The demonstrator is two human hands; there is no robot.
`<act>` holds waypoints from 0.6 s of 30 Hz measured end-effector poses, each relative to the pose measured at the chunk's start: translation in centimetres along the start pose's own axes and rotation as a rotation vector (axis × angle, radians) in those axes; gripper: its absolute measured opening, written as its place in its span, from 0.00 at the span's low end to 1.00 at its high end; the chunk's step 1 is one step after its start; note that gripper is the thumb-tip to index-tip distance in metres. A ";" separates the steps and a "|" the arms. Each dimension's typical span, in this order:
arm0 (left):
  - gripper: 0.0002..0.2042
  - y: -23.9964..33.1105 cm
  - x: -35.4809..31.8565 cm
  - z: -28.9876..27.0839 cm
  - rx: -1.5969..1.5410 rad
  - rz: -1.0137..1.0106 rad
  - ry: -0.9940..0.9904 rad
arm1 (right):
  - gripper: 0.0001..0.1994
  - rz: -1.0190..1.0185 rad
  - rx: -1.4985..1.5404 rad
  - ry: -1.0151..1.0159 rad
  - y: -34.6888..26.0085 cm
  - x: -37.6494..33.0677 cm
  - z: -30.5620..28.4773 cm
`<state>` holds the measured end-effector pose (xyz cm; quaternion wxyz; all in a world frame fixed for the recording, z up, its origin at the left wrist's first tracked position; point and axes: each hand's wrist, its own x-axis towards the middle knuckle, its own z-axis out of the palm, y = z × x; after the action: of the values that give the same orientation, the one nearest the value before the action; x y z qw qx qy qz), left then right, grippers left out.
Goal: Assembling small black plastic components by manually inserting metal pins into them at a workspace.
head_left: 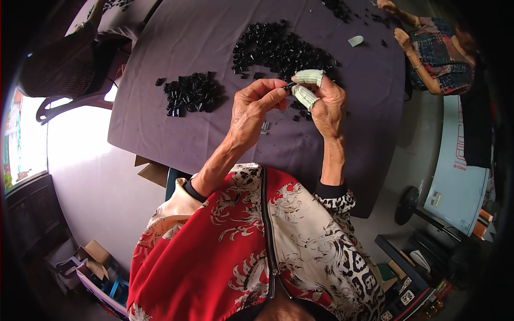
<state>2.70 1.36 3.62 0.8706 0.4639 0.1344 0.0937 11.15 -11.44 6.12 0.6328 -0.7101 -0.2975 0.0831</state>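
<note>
My left hand (250, 111) pinches a small black piece (289, 85) between thumb and forefinger, over the table. Opposite it, my right hand (331, 109) closes on the same piece with thumb and forefinger, each covered by a pale ribbed finger cot (305, 98). Just beyond my hands lies a large heap of small black parts (276, 51), some of them behind my right hand. A smaller pile of black parts (191, 95) sits to the left. A few little grey metal pieces (264, 127) rest close by my left wrist.
A purple-grey cloth covers the table (160, 45). Another person's hand (402, 41) is at the far right edge, near scattered black parts and a loose pale finger cot (355, 40). A dark woven chair (64, 67) stands left; boxes (96, 259) lie on the floor lower left.
</note>
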 end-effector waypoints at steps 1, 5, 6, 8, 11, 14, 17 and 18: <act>0.08 0.0 0.0 0.0 0.017 -0.006 0.008 | 0.11 -0.017 -0.033 -0.002 0.0 0.0 0.0; 0.08 0.1 0.0 0.2 -0.003 -0.014 0.015 | 0.11 -0.057 -0.096 -0.003 0.1 -0.1 0.0; 0.08 0.1 -0.1 0.2 -0.001 -0.016 0.020 | 0.11 -0.053 -0.097 -0.004 0.1 -0.1 0.0; 0.09 0.0 -0.1 0.1 -0.001 -0.019 0.024 | 0.11 -0.049 -0.098 -0.005 0.0 -0.1 0.1; 0.09 -0.1 0.0 0.2 0.000 -0.032 0.039 | 0.11 -0.040 -0.131 -0.005 0.0 -0.1 0.1; 0.09 -0.2 -0.1 0.3 -0.009 -0.039 0.061 | 0.11 -0.054 -0.150 -0.001 0.2 -0.2 0.2; 0.09 -0.4 -0.2 0.4 -0.006 -0.050 0.080 | 0.10 -0.067 -0.168 0.005 0.3 -0.3 0.3; 0.09 -0.6 -0.2 0.4 -0.006 -0.036 0.083 | 0.10 -0.060 -0.193 0.009 0.1 -0.3 0.5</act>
<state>2.69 0.70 3.37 0.8672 0.4544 0.1786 0.0976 10.67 -11.21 5.89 0.5649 -0.7589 -0.3224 0.0319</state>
